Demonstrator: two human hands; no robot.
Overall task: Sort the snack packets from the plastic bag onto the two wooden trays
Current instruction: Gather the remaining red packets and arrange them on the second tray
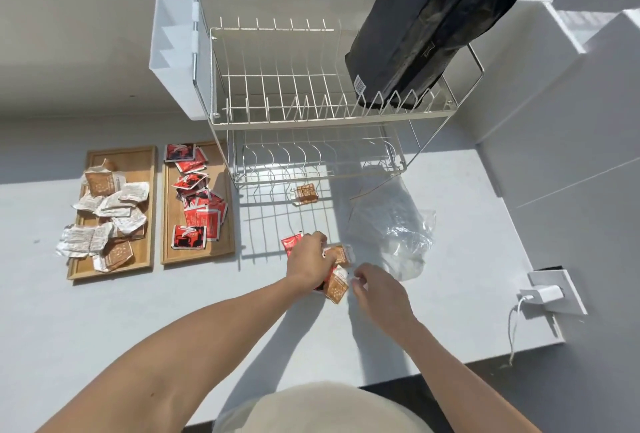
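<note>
Two wooden trays lie at the left: the left tray (140,155) holds several brown-and-white packets, the right tray (168,242) holds several red packets. The clear plastic bag (398,225) lies flat at the right. A small pile of packets sits in front of me. My left hand (310,259) rests on it, fingers closed over a red packet (290,243). My right hand (377,290) hovers just right of a brown packet (337,289), fingers curled and pinched at its corner. Another brown packet (343,252) lies between the hands. One more brown packet (305,193) lies alone near the rack.
A white two-tier wire dish rack (311,121) stands behind the pile, with a black bag (433,27) on its top tier and a white plastic holder (173,52) on its left side. A wall socket with a white charger (543,294) is at the right counter edge.
</note>
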